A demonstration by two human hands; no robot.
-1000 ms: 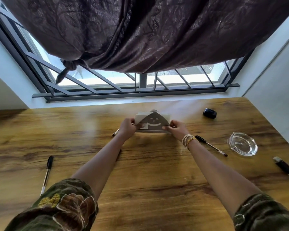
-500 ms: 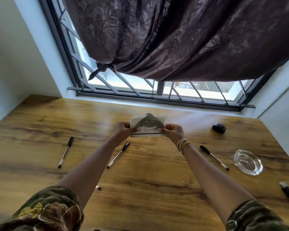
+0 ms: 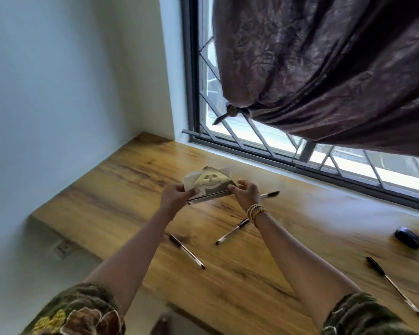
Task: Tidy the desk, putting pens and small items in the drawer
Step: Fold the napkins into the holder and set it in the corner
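Both hands hold a metal napkin holder (image 3: 209, 183) with a smiley cut-out and white napkins, lifted above the wooden desk (image 3: 121, 194). My left hand (image 3: 176, 195) grips its left end and my right hand (image 3: 246, 194) its right end. Several black pens lie on the desk: one (image 3: 188, 252) below my left forearm, one (image 3: 232, 231) under my right wrist, one (image 3: 270, 195) beyond my right hand, one (image 3: 394, 287) at the right. A small black object (image 3: 409, 237) sits at the far right. No drawer is visible.
A window with metal bars (image 3: 264, 141) runs along the desk's far edge, a knotted dark curtain (image 3: 324, 68) hanging over it. A white wall (image 3: 58, 93) closes the left side, with a wall socket (image 3: 63, 247) below the desk's left end.
The holder has been lifted off the desk and carried left with both hands; the view swung left, so the glass dish and the lighter-like item at the right are out of sight.
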